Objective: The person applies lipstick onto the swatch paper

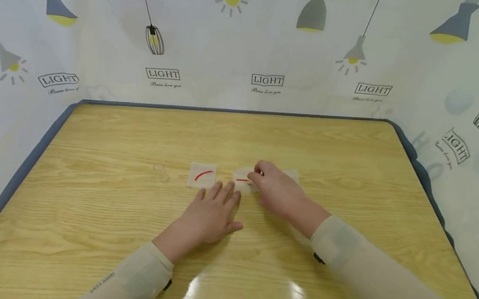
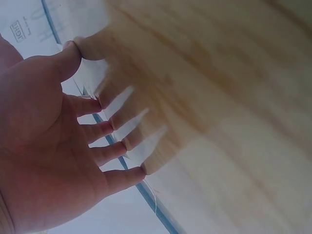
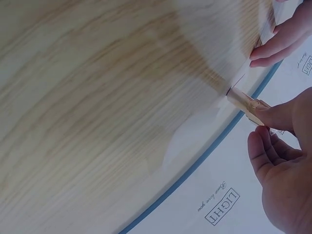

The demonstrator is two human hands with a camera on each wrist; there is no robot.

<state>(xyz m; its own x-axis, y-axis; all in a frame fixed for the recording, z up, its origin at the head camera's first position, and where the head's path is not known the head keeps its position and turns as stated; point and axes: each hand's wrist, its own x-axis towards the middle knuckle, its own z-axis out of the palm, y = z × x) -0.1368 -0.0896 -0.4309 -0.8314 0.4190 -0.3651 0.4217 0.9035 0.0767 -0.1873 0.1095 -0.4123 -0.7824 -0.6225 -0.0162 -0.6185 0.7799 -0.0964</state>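
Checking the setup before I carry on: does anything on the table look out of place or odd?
Only one thing: a small clear tube lies on its side on the wooden table, apart from the white squares with red strokes. Nothing looks spilled or damaged.

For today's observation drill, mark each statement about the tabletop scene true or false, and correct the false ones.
1. The left hand lies flat with straight fingers on the wooden table. True.
2. The right hand pinches a small stick-like tool at a translucent square with a red line. True.
3. The square with a red curve lies under the right hand. False: it lies apart, beyond the left hand's fingertips.
4. The clear cap stands on a square. False: it lies on bare table.
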